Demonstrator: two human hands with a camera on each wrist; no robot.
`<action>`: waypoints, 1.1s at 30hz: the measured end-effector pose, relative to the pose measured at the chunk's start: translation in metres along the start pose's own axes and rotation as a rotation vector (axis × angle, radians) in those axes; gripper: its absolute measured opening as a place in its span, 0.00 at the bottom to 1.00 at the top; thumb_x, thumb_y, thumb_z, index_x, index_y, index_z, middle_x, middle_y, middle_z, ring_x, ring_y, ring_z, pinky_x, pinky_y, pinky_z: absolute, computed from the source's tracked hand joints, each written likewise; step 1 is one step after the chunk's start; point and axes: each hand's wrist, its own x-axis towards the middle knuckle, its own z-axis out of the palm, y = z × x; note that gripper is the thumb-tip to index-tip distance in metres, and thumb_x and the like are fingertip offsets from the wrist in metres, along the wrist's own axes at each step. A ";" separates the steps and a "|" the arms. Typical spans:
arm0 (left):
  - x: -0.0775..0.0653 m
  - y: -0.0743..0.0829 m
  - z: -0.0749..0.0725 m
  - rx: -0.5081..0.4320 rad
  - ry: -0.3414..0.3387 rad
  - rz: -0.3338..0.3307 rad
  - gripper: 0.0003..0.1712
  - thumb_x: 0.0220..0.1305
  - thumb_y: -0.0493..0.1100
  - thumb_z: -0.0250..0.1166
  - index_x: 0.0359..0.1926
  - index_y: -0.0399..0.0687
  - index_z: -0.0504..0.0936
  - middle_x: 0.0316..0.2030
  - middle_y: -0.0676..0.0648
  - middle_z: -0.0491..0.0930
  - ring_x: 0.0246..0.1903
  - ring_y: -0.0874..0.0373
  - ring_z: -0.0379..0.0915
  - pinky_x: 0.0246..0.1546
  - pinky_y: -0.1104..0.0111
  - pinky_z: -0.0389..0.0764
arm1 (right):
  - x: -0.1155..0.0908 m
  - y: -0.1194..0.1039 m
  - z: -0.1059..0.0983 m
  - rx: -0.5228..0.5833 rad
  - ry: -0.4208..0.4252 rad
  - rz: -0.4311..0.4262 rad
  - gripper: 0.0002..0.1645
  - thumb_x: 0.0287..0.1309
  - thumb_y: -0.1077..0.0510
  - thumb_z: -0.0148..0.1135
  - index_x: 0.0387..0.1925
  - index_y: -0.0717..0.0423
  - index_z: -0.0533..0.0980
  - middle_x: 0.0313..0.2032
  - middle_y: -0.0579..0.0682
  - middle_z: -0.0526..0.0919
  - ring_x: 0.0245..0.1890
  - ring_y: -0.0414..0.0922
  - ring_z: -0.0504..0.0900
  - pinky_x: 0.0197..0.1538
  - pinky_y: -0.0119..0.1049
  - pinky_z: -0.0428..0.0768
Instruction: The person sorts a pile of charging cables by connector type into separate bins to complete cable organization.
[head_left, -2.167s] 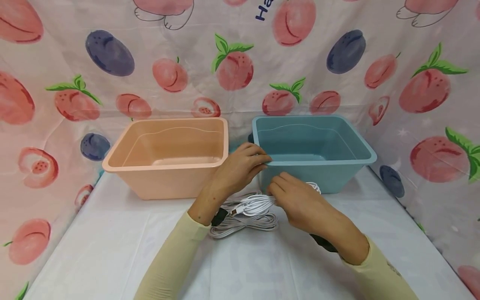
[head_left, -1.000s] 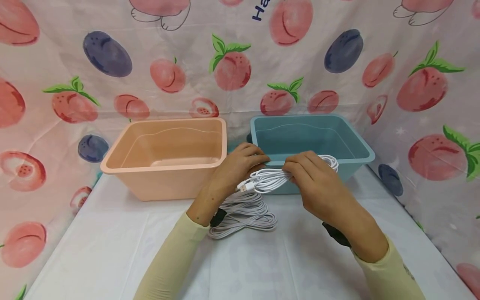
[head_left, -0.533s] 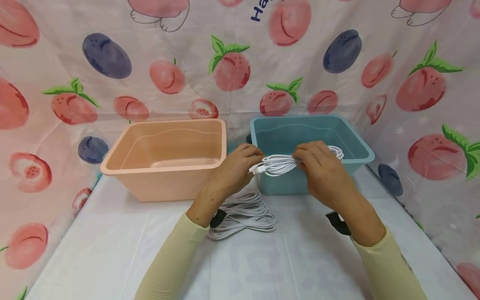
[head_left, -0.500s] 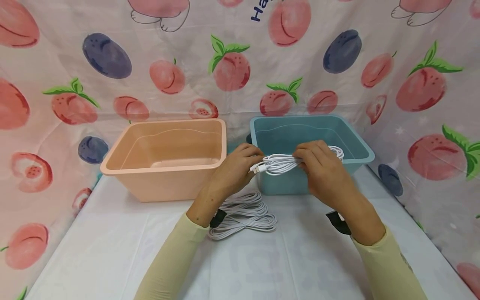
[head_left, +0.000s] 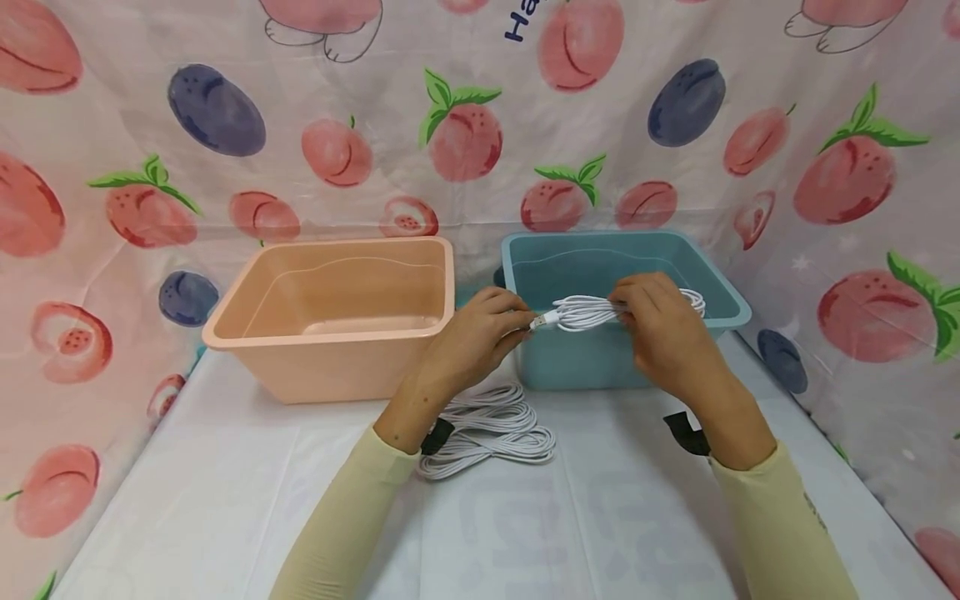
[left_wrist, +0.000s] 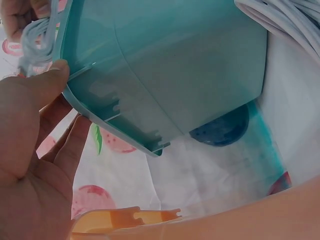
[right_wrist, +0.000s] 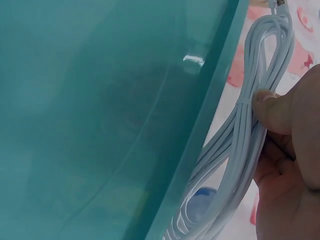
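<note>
My right hand (head_left: pixel 667 329) pinches a coiled white USB cable (head_left: pixel 588 313) round its bundled middle, at the height of the teal bin's front rim. In the right wrist view the thumb presses on the coil (right_wrist: pixel 242 125), which hangs beside the bin wall (right_wrist: pixel 100 115). The plug end points left, close to my left fingertips. My left hand (head_left: pixel 478 333) grips the near left corner of the teal bin (head_left: pixel 577 362); the left wrist view shows thumb and fingers (left_wrist: pixel 74 150) on either side of the rim. Below, more coiled cable (head_left: pixel 502 429) lies on the table, partly behind the left wrist.
An orange-pink bin (head_left: pixel 330 367) stands to the left of the teal one, with a narrow gap between them. Both stand on a white-covered table (head_left: pixel 225 500). A fruit-patterned cloth (head_left: pixel 390 100) hangs behind the bins and along the sides.
My right hand has lifted the white USB cable off the other coiled cable and carried it up and right to the teal bin's rim. My left hand stays at the bin's corner.
</note>
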 end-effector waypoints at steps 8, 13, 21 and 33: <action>0.000 0.000 0.000 0.001 0.004 0.018 0.12 0.74 0.40 0.69 0.54 0.47 0.90 0.50 0.49 0.85 0.58 0.53 0.75 0.62 0.67 0.78 | -0.005 0.014 0.001 -0.009 0.002 0.029 0.19 0.56 0.85 0.63 0.46 0.69 0.75 0.45 0.62 0.82 0.49 0.60 0.78 0.54 0.53 0.79; -0.001 0.000 0.000 0.005 -0.001 0.007 0.12 0.74 0.40 0.69 0.55 0.48 0.90 0.51 0.50 0.85 0.59 0.53 0.74 0.62 0.67 0.78 | -0.007 0.019 0.001 -0.029 -0.017 0.088 0.18 0.58 0.83 0.63 0.47 0.69 0.76 0.45 0.62 0.81 0.49 0.60 0.78 0.55 0.54 0.79; 0.000 0.000 -0.001 0.005 0.002 0.004 0.12 0.74 0.40 0.69 0.55 0.47 0.90 0.51 0.49 0.85 0.58 0.53 0.74 0.62 0.66 0.78 | -0.009 0.024 0.003 -0.036 -0.023 0.120 0.16 0.60 0.82 0.63 0.47 0.68 0.77 0.43 0.61 0.81 0.47 0.60 0.77 0.53 0.54 0.79; -0.001 -0.002 0.000 0.002 -0.003 0.010 0.12 0.75 0.41 0.68 0.55 0.46 0.90 0.51 0.49 0.85 0.59 0.53 0.74 0.63 0.67 0.77 | -0.009 0.027 0.005 0.015 0.001 0.089 0.18 0.55 0.83 0.67 0.46 0.70 0.77 0.42 0.62 0.81 0.45 0.61 0.77 0.52 0.54 0.76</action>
